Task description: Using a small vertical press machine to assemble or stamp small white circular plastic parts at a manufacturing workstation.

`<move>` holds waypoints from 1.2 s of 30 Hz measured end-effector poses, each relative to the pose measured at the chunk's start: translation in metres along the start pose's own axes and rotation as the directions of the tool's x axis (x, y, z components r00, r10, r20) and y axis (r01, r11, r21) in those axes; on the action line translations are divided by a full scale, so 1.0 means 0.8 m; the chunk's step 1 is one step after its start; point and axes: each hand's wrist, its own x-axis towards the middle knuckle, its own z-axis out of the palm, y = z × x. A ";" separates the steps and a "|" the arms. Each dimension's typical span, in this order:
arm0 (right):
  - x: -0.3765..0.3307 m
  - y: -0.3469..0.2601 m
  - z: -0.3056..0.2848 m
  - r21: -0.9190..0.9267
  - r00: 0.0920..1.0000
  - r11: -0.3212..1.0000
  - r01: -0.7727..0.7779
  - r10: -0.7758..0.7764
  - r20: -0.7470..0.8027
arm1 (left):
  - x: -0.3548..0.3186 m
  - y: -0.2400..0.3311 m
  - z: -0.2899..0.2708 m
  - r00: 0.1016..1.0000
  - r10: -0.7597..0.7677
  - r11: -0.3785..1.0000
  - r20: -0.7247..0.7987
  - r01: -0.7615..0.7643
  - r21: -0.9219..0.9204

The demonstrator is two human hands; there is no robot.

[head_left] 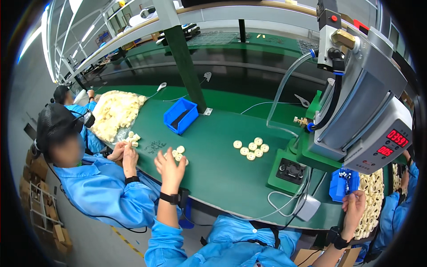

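Observation:
My left hand [170, 168] reaches over the left part of the green table, its fingers apart, above a small group of round cream plastic parts [179, 149]. Some of these parts are hidden behind the fingers. Far to the right, my right hand [354, 205] is at the near edge of a blue bin [338, 189] with small shiny metal pieces in it. Its fingers are drawn together, and what is between them cannot be made out. Between my hands, several round cream parts [251, 149] lie in a cluster.
A green press [291, 171] with a digital display [391, 143] stands right of centre. Cables and a white box [308, 209] lie before it. Cream parts [369, 200] fill the right end. A second blue bin [180, 115] stands farther back. At left, a co-worker's hands [126, 155] handle cream pieces.

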 end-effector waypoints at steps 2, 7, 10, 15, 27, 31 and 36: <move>-0.004 0.000 0.014 0.047 1.000 0.999 0.025 -0.025 0.011 | 0.011 0.003 -0.011 0.964 -0.140 0.990 0.228 0.128 0.066; -0.014 -0.014 0.056 0.180 0.998 0.982 -0.048 0.040 0.044 | 0.016 -0.008 0.004 0.901 -0.030 0.996 0.433 -0.008 0.085; -0.019 -0.019 0.084 0.234 0.991 0.964 -0.123 0.105 0.089 | 0.013 0.032 -0.001 0.861 0.092 0.992 0.500 -0.123 0.031; -0.016 -0.020 0.137 0.342 0.977 0.921 -0.188 0.142 0.157 | -0.005 0.099 0.009 0.797 0.293 0.953 0.529 -0.289 -0.093; 0.018 -0.088 0.261 0.306 0.974 0.942 0.139 -0.186 0.130 | -0.054 0.177 0.024 0.610 0.643 0.752 0.463 -0.617 -0.231; 0.019 -0.084 0.250 0.052 0.970 0.987 0.149 -0.156 0.184 | -0.059 0.176 0.038 0.580 0.768 0.640 0.270 -0.698 -0.320; 0.012 -0.064 0.183 -0.026 0.983 0.989 0.144 -0.140 0.122 | -0.080 0.152 -0.014 0.753 0.620 0.775 0.223 -0.543 -0.323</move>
